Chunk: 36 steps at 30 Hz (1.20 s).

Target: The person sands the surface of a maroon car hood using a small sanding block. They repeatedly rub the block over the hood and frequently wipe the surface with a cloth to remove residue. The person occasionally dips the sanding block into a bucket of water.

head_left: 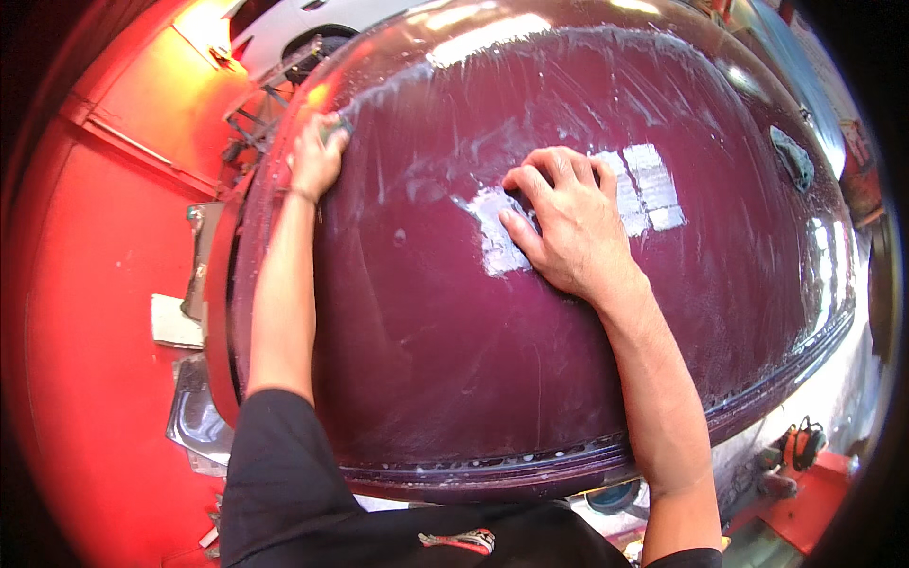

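A large, curved maroon car panel point(445, 369) fills the middle, its glossy surface smeared with whitish, wet-looking streaks. Near its far left edge, my left hand point(315, 163) is closed on a small grey-green pad point(338, 126), mostly hidden by the fingers. My right hand point(571, 225) leans on the middle of the panel, fingers arched and somewhat apart, beside bright white reflections. Nothing shows in it, though the underside of the palm is hidden. Toward the panel's right edge lies a crumpled grey-green cloth point(792, 159).
Behind the panel at the upper left stand a pale car point(317, 21) and a dark metal frame point(258, 115). A whitish block point(177, 322) sits left of the panel, above a shiny sheet point(201, 417). An orange-and-black tool point(805, 443) is at the lower right.
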Available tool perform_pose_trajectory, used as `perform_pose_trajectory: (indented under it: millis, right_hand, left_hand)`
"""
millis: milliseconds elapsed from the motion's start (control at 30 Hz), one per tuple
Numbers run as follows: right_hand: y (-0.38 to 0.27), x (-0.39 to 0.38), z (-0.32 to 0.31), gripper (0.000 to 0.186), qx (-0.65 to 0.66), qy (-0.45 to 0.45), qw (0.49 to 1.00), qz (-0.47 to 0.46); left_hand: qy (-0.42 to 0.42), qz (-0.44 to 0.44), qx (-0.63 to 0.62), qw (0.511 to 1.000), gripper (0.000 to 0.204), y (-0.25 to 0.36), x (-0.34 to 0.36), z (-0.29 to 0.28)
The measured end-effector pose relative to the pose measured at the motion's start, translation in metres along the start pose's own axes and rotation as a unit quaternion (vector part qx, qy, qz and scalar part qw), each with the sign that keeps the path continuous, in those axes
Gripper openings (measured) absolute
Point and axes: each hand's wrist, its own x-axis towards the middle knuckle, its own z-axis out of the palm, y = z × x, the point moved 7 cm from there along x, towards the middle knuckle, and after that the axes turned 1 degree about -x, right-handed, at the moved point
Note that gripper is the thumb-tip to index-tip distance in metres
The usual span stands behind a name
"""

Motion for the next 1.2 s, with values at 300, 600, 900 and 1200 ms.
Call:
perform_pose_trajectory:
  millis: [300,600,900,1200]
  right_hand:
    - [-0.004,0.002,-0.004,0.034,-0.005,0.000,1.000,-0.010]
    - [-0.006,0.005,-0.003,0.034,-0.038,-0.023,0.999,-0.002]
    - [-0.001,0.002,-0.001,0.034,-0.042,-0.023,0.999,-0.005]
    - [0.001,0.003,0.003,0.035,-0.061,-0.037,0.997,0.008]
  left_hand:
    - [0.003,0.037,0.036,0.999,0.039,0.024,-0.062,-0.031]
    - [-0.005,0.022,-0.053,0.998,0.042,-0.039,-0.025,-0.021]
    - [-0.006,0.005,0.021,1.000,0.047,-0.035,-0.060,-0.038]
    - [0.020,0.043,-0.003,0.999,0.041,-0.067,-0.065,-0.044]
